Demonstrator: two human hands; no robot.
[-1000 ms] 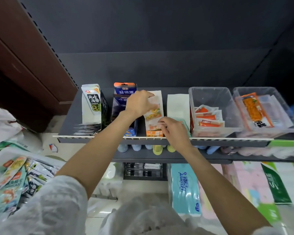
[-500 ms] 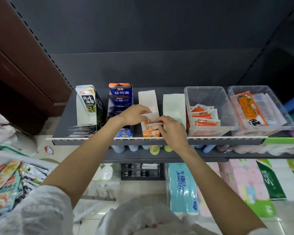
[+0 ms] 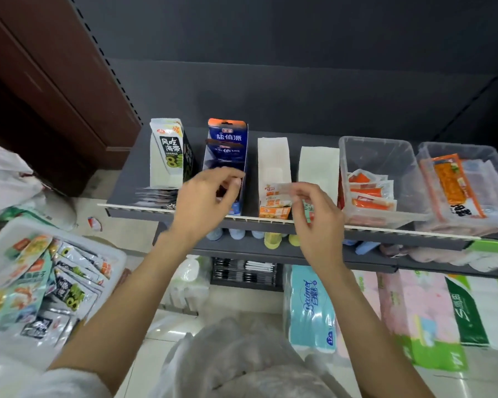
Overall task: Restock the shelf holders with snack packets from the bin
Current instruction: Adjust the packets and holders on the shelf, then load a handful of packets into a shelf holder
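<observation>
Four cardboard holders stand in a row on the dark shelf (image 3: 133, 179): a seaweed holder (image 3: 167, 150), a blue holder (image 3: 227, 137), and two white holders (image 3: 273, 156) (image 3: 318, 165). Orange snack packets (image 3: 275, 209) stand at the front of the third holder. My right hand (image 3: 316, 216) pinches the right edge of the top orange packet (image 3: 276, 189) and hides most of a green packet (image 3: 308, 208) in the fourth holder. In front of the blue holder, my left hand (image 3: 206, 202) hovers with loosely curled fingers and holds nothing. The white bin (image 3: 98, 245) of mixed snack packets (image 3: 55, 282) sits at lower left.
Two clear tubs (image 3: 377, 152) (image 3: 457, 153) with orange packets fill the shelf's right side. Lower shelves carry small bottles (image 3: 272, 239) and wrapped goods. Tissue packs (image 3: 311, 305) stand on the floor below. A white plastic bag (image 3: 242, 360) lies just under my arms.
My left hand has let go of the orange packet and drawn back to the left, in front of the blue holder. My right hand stays at the packet in the third holder.
</observation>
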